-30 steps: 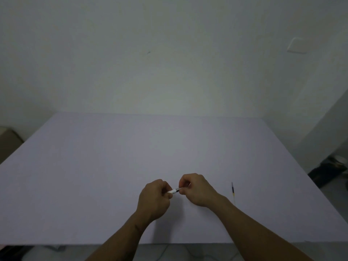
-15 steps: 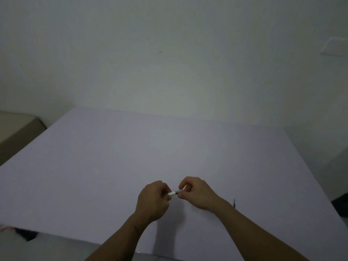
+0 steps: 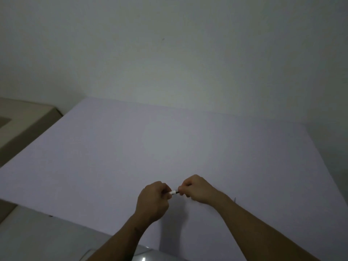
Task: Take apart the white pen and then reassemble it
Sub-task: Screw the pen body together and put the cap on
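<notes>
Both of my hands hold the white pen [image 3: 173,192] just above the pale table [image 3: 131,147], near its front edge. My left hand [image 3: 153,199] is closed around the white barrel. My right hand [image 3: 196,189] pinches the other end, where a short dark section shows between the two fists. Most of the pen is hidden inside my fingers. A thin dark pen part [image 3: 234,199] lies on the table just right of my right forearm, mostly hidden by it.
The table runs back to a plain wall [image 3: 169,53]. A beige surface [image 3: 22,121] stands beyond the table's left edge. The floor shows below the front left edge.
The view has swung left and tilted, so the table looks skewed. My hands keep the same grip on the pen. The thin part on the right is now mostly hidden behind my right forearm.
</notes>
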